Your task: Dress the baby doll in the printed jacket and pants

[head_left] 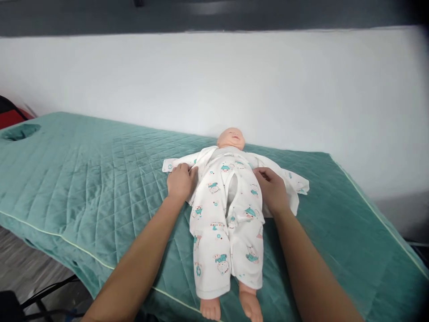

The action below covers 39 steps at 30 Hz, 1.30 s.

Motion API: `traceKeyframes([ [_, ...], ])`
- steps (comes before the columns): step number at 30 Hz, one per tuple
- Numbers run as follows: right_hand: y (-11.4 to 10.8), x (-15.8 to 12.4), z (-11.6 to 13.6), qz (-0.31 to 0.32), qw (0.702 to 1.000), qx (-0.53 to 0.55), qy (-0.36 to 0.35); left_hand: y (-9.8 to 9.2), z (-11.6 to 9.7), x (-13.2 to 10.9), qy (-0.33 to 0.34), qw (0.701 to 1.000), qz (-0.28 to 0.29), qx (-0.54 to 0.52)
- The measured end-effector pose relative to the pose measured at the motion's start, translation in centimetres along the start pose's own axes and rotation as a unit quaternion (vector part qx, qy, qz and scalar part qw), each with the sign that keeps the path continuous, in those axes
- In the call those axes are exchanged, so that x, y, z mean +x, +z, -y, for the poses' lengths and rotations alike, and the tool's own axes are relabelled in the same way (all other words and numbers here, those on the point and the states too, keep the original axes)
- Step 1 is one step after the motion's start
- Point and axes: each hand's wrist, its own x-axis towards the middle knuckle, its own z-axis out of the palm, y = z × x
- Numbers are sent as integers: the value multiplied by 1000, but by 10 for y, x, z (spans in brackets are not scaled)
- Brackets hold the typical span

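Note:
A baby doll (232, 136) lies on its back, its feet toward me. It wears printed white baby trousers (214, 232), pulled up high over the belly, with a split at the crotch. A matching baby shirt (268, 165) is spread out to both sides, its sleeves stretched outward. My left hand (181, 182) is closed with curled fingers on the shirt at the doll's side, just below one sleeve. On the other side my right hand (272, 190) pinches the upper edge of the trousers, over the shirt flap. Its fingertips are partly hidden.
The doll rests on a bed with a green quilted cover (100, 179), which has a face hole (22, 132) at the far left. A white wall (167, 85) runs along its back edge. A dark metal frame (43, 295) stands at the lower left.

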Motion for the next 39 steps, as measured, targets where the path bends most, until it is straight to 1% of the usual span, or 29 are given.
traceKeyframes([
  [3, -3, 0, 1, 22, 999, 12, -20, -1, -1, -3, 19, 999, 28, 6],
  [5, -4, 1, 0, 41, 999, 17, -17, -1, 0, -3, 45, 997, 56, -25],
  [7, -6, 2, -2, 54, 998, 17, -10, 0, 4, -1, 57, 991, 69, -99],
  [9, -7, 4, -4, 62, 998, 22, -10, 0, 9, 0, 40, 975, 57, -210],
  [11, -7, 5, -5, 65, 997, 29, -6, -1, 15, 2, 0, 942, 38, -335],
  [14, -7, 7, -6, 69, 997, 38, 4, -5, 19, 3, -74, 870, 41, -486],
  [16, -7, 7, -6, 78, 996, 37, 6, -9, 19, 3, -106, 835, 64, -536],
  [18, -8, 7, -7, 87, 996, 32, 6, -15, 20, 1, -120, 817, 83, -558],
  [19, -8, 7, -7, 90, 996, 29, 5, -17, 21, -1, -126, 813, 86, -563],
  [20, -9, 8, -7, 91, 995, 27, 3, -19, 23, -2, -131, 814, 81, -561],
  [21, -9, 8, -7, 89, 996, 27, 2, -20, 25, -4, -133, 822, 66, -550],
  [22, -8, 8, -7, 87, 996, 27, 1, -21, 27, -5, -130, 839, 40, -528],
  [25, -7, 7, -6, 76, 997, 27, 2, -19, 36, -12, -95, 913, -80, -389],
  [26, -7, 7, -6, 74, 997, 26, 1, -18, 38, -14, -85, 931, -118, -335],
  [27, -6, 7, -6, 73, 997, 26, 0, -17, 40, -16, -83, 944, -148, -284],
  [29, -6, 6, -5, 70, 997, 25, -6, -15, 44, -19, -90, 959, -178, -202],
  [32, -8, 6, -4, 88, 996, 27, -10, -11, 47, -20, -90, 973, -173, -120],
  [34, -11, 6, -2, 111, 993, 30, -6, -9, 46, -20, -62, 978, -178, -86],
  [36, -15, 7, -2, 117, 993, 31, -14, -9, 42, -22, -6, 979, -190, -74],
  [37, -17, 8, -2, 112, 993, 26, -28, -9, 39, -24, 34, 979, -182, -82],
  [38, -20, 10, -3, 106, 993, 16, -48, -10, 36, -27, 79, 980, -153, -100],
  [39, -22, 11, -4, 102, 992, 1, -68, -12, 32, -31, 127, 979, -108, -121],
])
